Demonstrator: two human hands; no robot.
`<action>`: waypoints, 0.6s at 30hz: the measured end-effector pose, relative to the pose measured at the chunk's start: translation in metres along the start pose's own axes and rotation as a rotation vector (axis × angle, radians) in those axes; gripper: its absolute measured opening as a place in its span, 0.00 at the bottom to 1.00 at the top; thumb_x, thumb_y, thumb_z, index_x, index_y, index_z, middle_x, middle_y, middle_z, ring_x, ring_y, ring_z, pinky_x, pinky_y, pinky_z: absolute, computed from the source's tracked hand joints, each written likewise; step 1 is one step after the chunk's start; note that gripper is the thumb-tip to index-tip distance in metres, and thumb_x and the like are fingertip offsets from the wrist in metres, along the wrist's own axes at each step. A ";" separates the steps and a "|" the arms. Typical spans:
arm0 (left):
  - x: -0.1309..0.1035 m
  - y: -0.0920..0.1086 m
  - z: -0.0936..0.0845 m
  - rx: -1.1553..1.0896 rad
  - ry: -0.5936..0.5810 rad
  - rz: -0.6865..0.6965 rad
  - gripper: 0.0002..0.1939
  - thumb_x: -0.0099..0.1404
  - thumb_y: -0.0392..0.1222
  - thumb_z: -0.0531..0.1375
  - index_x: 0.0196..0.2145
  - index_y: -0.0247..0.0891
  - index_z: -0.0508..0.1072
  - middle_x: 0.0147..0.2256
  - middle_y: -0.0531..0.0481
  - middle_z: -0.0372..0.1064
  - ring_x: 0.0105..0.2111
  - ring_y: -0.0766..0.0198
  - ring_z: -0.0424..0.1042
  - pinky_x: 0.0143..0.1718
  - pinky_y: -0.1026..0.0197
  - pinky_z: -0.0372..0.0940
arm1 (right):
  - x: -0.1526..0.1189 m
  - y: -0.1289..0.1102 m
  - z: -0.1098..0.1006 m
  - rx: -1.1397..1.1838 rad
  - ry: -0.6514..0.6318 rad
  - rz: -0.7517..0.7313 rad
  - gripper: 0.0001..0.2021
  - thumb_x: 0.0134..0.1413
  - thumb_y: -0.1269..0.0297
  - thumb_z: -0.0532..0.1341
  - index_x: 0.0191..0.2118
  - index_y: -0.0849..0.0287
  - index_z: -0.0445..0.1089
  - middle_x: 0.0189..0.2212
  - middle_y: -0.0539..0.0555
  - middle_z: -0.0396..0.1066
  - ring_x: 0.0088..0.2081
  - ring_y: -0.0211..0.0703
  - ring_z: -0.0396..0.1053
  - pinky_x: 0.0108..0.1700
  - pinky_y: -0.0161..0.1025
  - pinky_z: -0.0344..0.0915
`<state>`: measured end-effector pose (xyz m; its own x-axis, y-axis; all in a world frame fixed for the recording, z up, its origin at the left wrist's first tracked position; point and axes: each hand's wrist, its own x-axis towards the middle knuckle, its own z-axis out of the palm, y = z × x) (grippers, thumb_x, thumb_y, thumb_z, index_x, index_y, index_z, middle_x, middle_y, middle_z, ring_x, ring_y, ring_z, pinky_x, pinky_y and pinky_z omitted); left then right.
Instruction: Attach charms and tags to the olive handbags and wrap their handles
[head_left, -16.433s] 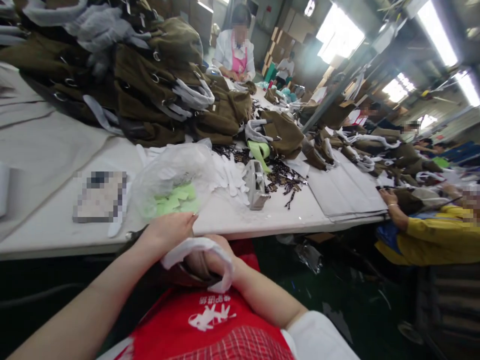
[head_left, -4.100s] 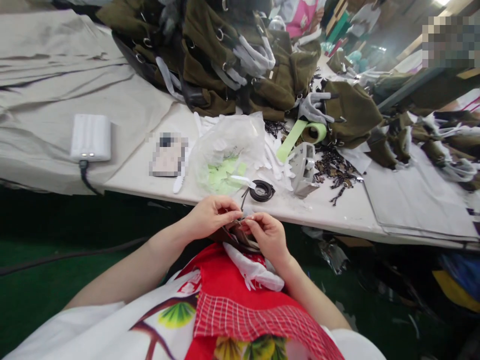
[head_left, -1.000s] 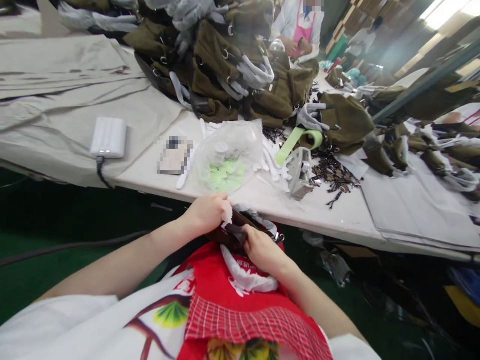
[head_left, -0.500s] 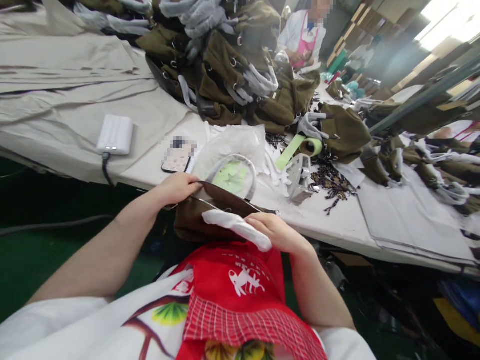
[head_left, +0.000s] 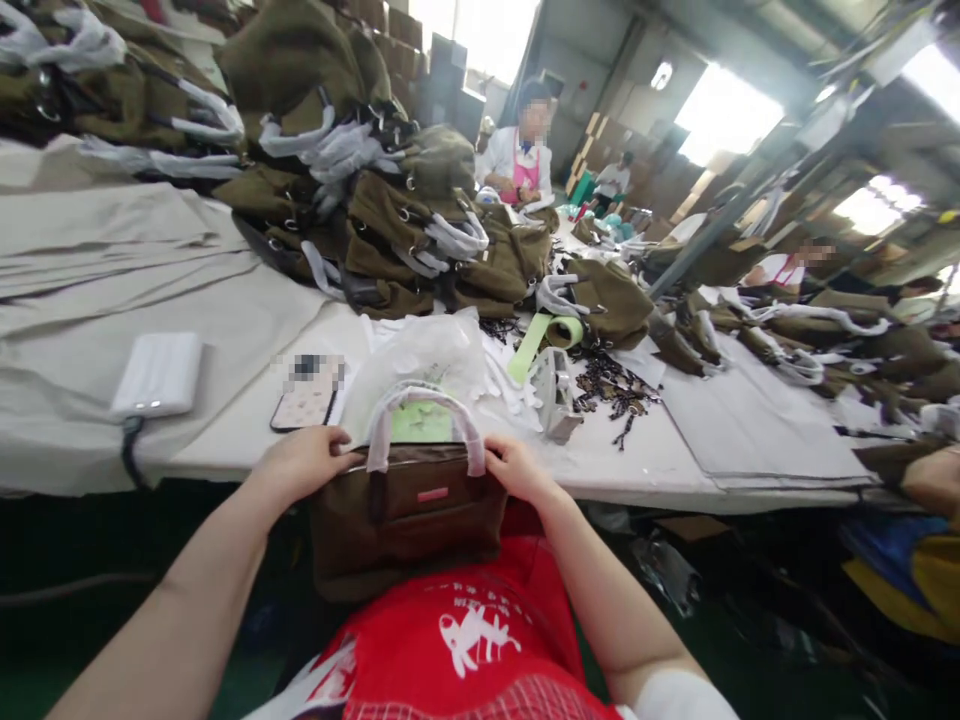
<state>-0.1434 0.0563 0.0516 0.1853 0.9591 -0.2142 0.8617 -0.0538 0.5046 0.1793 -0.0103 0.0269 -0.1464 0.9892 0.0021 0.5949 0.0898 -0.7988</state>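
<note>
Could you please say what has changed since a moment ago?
On the brown bag, the right hand has moved from beside the near wrapped handle to the right corner. That handle now stands up and the mouth has narrowed. The left hand still holds the left corner; phone and tape dispenser stayed.

Bag [head_left: 450, 525]: between left hand [head_left: 307, 465] and right hand [head_left: 517, 467], before table [head_left: 622, 465]. On table, left to right: box [head_left: 159, 372], phone [head_left: 300, 408], plastic bag [head_left: 424, 350], dispenser [head_left: 551, 395], chains [head_left: 611, 385], sheets [head_left: 757, 420]. Tape [head_left: 529, 348]: just behind dispenser. Bag pile [head_left: 382, 235]: behind plastic bag. Person [head_left: 495, 160]: beyond pile.
</note>
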 end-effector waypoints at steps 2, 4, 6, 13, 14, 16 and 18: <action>-0.012 0.014 0.003 -0.051 0.221 0.087 0.25 0.60 0.57 0.55 0.43 0.35 0.76 0.40 0.40 0.77 0.39 0.50 0.75 0.40 0.56 0.67 | 0.010 0.007 0.006 -0.025 0.055 0.033 0.09 0.53 0.68 0.57 0.28 0.58 0.73 0.27 0.49 0.73 0.32 0.41 0.68 0.38 0.36 0.62; -0.026 0.031 0.014 -0.132 0.367 0.212 0.26 0.67 0.55 0.47 0.50 0.35 0.72 0.46 0.40 0.75 0.45 0.53 0.74 0.48 0.55 0.66 | 0.017 0.013 0.012 -0.010 0.092 0.047 0.08 0.52 0.68 0.57 0.28 0.58 0.74 0.27 0.49 0.74 0.33 0.42 0.69 0.39 0.36 0.63; -0.035 0.044 0.030 -0.102 0.382 0.312 0.29 0.67 0.57 0.48 0.54 0.33 0.68 0.50 0.38 0.73 0.50 0.51 0.72 0.53 0.53 0.65 | 0.019 0.017 0.016 0.015 0.112 0.063 0.10 0.54 0.66 0.57 0.29 0.58 0.75 0.28 0.50 0.75 0.34 0.42 0.70 0.39 0.36 0.64; -0.020 0.042 0.079 0.302 0.353 0.536 0.23 0.67 0.49 0.53 0.52 0.32 0.72 0.53 0.34 0.71 0.53 0.44 0.69 0.53 0.45 0.62 | -0.006 0.015 0.011 0.181 0.290 0.062 0.14 0.62 0.60 0.54 0.41 0.57 0.76 0.40 0.55 0.78 0.44 0.47 0.74 0.50 0.44 0.67; -0.017 0.039 0.082 0.321 0.366 0.568 0.22 0.67 0.49 0.52 0.51 0.31 0.73 0.52 0.34 0.72 0.52 0.45 0.70 0.52 0.45 0.62 | -0.014 0.015 0.008 0.169 0.339 0.046 0.13 0.61 0.61 0.54 0.42 0.57 0.76 0.40 0.55 0.78 0.44 0.47 0.74 0.51 0.45 0.67; -0.014 0.038 0.084 0.334 0.412 0.631 0.23 0.68 0.49 0.52 0.51 0.31 0.73 0.51 0.34 0.73 0.50 0.45 0.72 0.53 0.45 0.61 | -0.032 0.015 0.003 0.104 0.437 0.025 0.12 0.60 0.64 0.55 0.41 0.57 0.76 0.40 0.56 0.77 0.45 0.47 0.73 0.51 0.44 0.67; -0.015 0.041 0.085 0.316 0.481 0.693 0.23 0.68 0.50 0.51 0.52 0.30 0.72 0.49 0.34 0.74 0.48 0.45 0.73 0.55 0.42 0.58 | -0.050 0.016 -0.004 0.055 0.517 0.038 0.10 0.60 0.65 0.56 0.39 0.57 0.75 0.38 0.55 0.77 0.43 0.46 0.73 0.49 0.43 0.67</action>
<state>-0.0708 0.0158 0.0044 0.5549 0.6918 0.4621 0.7330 -0.6693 0.1218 0.1991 -0.0579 0.0164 0.2926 0.9206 0.2586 0.5476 0.0603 -0.8345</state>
